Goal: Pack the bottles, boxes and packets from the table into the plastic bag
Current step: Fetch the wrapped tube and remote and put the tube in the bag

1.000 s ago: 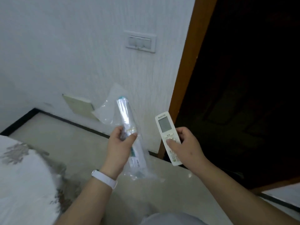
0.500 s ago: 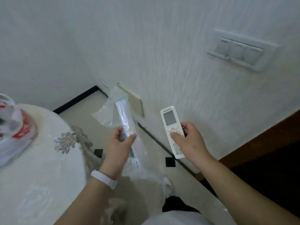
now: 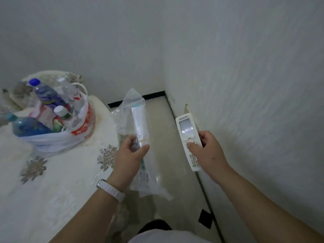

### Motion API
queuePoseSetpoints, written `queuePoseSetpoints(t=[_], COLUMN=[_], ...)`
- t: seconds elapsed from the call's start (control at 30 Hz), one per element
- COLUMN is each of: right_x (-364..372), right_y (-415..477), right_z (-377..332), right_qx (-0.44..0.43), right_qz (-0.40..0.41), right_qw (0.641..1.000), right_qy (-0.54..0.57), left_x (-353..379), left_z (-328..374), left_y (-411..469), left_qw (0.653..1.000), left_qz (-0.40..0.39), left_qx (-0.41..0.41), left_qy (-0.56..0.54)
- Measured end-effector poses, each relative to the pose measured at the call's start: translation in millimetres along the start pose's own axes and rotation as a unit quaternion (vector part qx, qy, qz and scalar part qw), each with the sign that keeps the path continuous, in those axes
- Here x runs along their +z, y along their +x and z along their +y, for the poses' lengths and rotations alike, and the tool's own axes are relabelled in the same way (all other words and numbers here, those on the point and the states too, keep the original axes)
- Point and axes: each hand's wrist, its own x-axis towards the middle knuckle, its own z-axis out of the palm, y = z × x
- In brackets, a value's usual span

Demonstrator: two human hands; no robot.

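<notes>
The table (image 3: 52, 199), under a white flowered cloth, fills the lower left, its rounded edge running just left of the left hand (image 3: 128, 155); between that edge and the right-hand wall (image 3: 254, 102) a narrow strip of pale floor (image 3: 163, 123) runs to the corner. The plastic bag (image 3: 57, 142) stands open on the table's far side, well apart from both hands, crammed with bottles (image 3: 47, 95). The left hand grips a clear packet (image 3: 135, 111) holding a white tube, upright over the floor beside the table edge; the right hand clasps a white remote control (image 3: 187, 130), thumb on its buttons.
</notes>
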Motion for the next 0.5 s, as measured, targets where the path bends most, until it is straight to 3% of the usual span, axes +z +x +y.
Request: queuePoseSetpoints(t=[0.27,0.5], right_x=[86.2,137.2], right_y=[118.5,225.0], right_z=[-21.0,-85.7], right_qx=[0.005,-0.052], right_qz=[-0.118,-0.141], right_qw=[0.990,0.980], right_qy=[-0.076,-0.134], left_x=[-40.3,-68.0], left_z=[-24.6,-3.5], left_y=[108.5,224.0], left_qw=[0.990,0.985], left_qz=[0.119,0.147], left_qx=[-0.053,-0.016], left_qy=[-0.054,-0.088])
